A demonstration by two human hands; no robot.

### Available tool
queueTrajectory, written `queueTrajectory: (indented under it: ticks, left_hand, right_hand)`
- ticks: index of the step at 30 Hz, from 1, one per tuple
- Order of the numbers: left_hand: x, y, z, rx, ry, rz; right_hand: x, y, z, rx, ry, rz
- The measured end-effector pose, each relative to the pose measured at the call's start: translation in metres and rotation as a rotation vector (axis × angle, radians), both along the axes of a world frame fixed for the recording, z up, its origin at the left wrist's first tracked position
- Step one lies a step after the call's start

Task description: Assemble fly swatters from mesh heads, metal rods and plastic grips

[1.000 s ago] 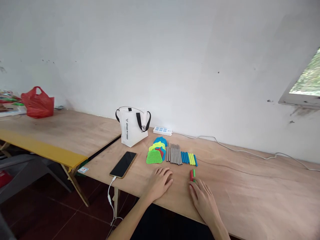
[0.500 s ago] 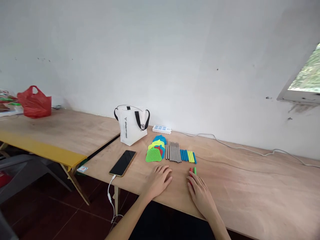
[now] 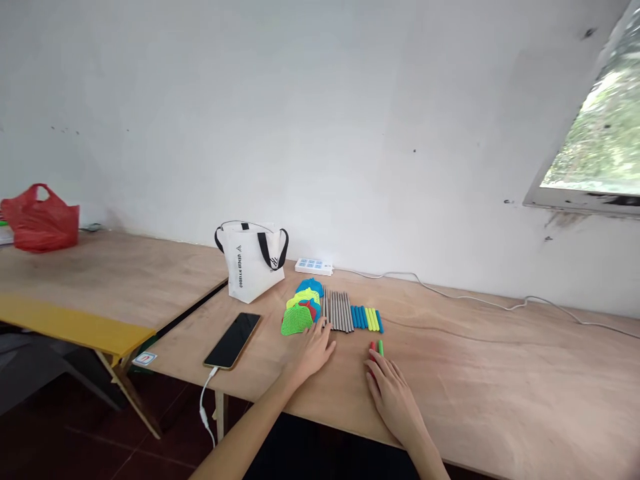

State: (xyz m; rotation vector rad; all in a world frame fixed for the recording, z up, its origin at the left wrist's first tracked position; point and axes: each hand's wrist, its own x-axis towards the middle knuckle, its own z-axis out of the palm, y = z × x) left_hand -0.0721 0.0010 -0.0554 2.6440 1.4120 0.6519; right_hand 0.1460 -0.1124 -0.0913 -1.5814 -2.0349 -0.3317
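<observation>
My left hand (image 3: 311, 350) has its fingers stretched out over the table, fingertips near the lower ends of a row of thin grey metal rods (image 3: 341, 313) and the green mesh fly-swatter head (image 3: 296, 321). More swatter heads in yellow, blue and red overlap behind the green one. My right hand (image 3: 393, 395) has its fingers and thumb around a red handle tube (image 3: 373, 346), which they partly cover. A green handle tube (image 3: 381, 347) lies alongside, close to the fingers. Blue handle tubes (image 3: 359, 317) and yellow handle tubes (image 3: 372, 319) lie in a row right of the rods.
A smartphone (image 3: 233, 341) on a white cable lies at the left. Behind it stands a white bag (image 3: 253, 267) with black straps. A power strip (image 3: 314, 267) rests against the wall, its cord running right. A red plastic bag (image 3: 43, 220) sits on the neighbouring table (image 3: 125, 267).
My left hand has moved forward, nearer the rods and the green swatter head. My right hand stays at the red handle tube. The view has shifted slightly right and up.
</observation>
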Motion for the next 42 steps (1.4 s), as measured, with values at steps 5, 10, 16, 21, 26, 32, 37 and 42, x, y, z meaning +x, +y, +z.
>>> queueTrajectory:
  ticks: [5,10,16,21,26,32,37,42]
  left_hand:
    - [0.016,0.010,-0.010,0.076,0.040,0.084]
    - [0.016,0.010,-0.015,0.064,0.041,0.112]
    - [0.016,0.008,-0.011,0.001,0.106,0.149]
    - [0.015,0.007,-0.018,0.047,0.072,0.150]
    - [0.015,0.007,-0.021,0.081,0.073,0.128]
    - [0.019,-0.014,-0.019,0.061,0.055,0.113]
    - [0.016,-0.069,-0.007,-0.064,0.049,0.052]
    - [0.012,-0.112,0.021,-0.248,-0.011,-0.044]
  right_hand:
    - [0.000,0.000,0.000,-0.003,-0.004,-0.010]
    - [0.000,0.001,-0.003,0.013,-0.022,-0.004]
    - [0.000,0.004,-0.006,0.034,-0.026,-0.008]
    - [0.001,0.004,-0.007,0.048,-0.019,-0.003]
    - [0.001,0.003,-0.008,0.055,-0.004,0.000]
    - [0.000,0.002,-0.007,0.055,0.008,0.007]
    - [0.001,0.002,-0.008,0.047,0.007,0.000]
    - [0.003,0.000,-0.006,0.043,0.011,0.018]
